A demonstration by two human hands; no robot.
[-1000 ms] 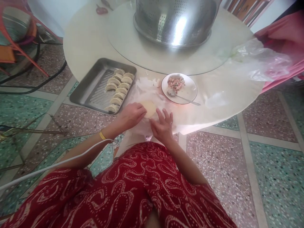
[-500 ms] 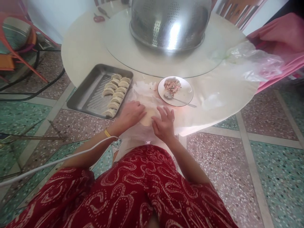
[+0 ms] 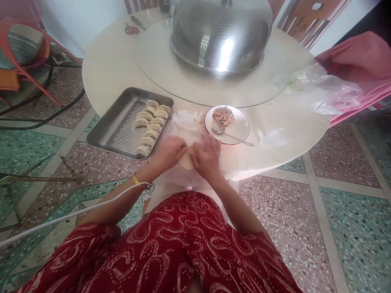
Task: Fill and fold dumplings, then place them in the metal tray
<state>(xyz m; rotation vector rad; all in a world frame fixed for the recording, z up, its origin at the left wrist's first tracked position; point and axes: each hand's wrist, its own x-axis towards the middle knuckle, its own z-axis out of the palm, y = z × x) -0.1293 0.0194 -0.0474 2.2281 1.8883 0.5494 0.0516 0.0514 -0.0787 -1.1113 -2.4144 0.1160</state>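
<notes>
A round pale dough wrapper (image 3: 186, 159) lies on thin plastic at the near edge of the round table (image 3: 275, 122). My left hand (image 3: 169, 151) rests on its left side and my right hand (image 3: 207, 156) covers its right side, fingers spread flat. Most of the wrapper is hidden under both hands. Just beyond my right hand stands a white plate (image 3: 236, 129) with a mound of minced filling (image 3: 222, 116) and a spoon (image 3: 232, 134). To the left, a steel tray (image 3: 111, 130) holds several folded dumplings (image 3: 151, 126).
A perforated steel dome cover (image 3: 221, 34) stands on the turntable (image 3: 165, 69) at the table's middle. A crumpled clear plastic bag (image 3: 324, 89) and pink cloth (image 3: 360, 61) lie at the right. Red scissors (image 3: 132, 29) sit at the far edge. A white cable (image 3: 76, 213) crosses my lap.
Both hands have closed in over the wrapper, which showed between them a second ago and is now mostly covered. The camera view has shifted slightly down.
</notes>
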